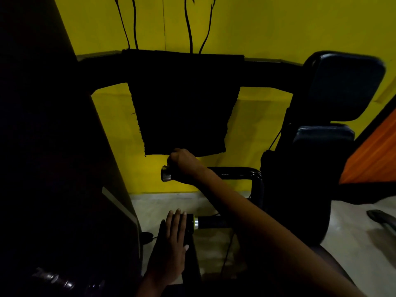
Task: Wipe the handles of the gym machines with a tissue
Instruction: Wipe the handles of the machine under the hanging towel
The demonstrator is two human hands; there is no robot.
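Right hand (pixel 182 160) curled round the upper handle (pixel 168 173) near its chrome end, before the yellow wall (pixel 257 28). Left hand (pixel 174 234), fingers straight, rests flat on the lower handle (pixel 206 222). Tissue cannot be made out.

Dim gym corner, yellow wall (pixel 267 24) behind.

Black cloth (pixel 184 103) draped over a dark bar; thin black cables (pixel 189 28) hanging down the wall above; padded seat back (pixel 345 86) at right; pale floor (pixel 353 236) below.

wall (pixel 257 28): yellow | cloth (pixel 184 108): black | handle cap (pixel 166 173): silver | panel (pixel 372 151): orange
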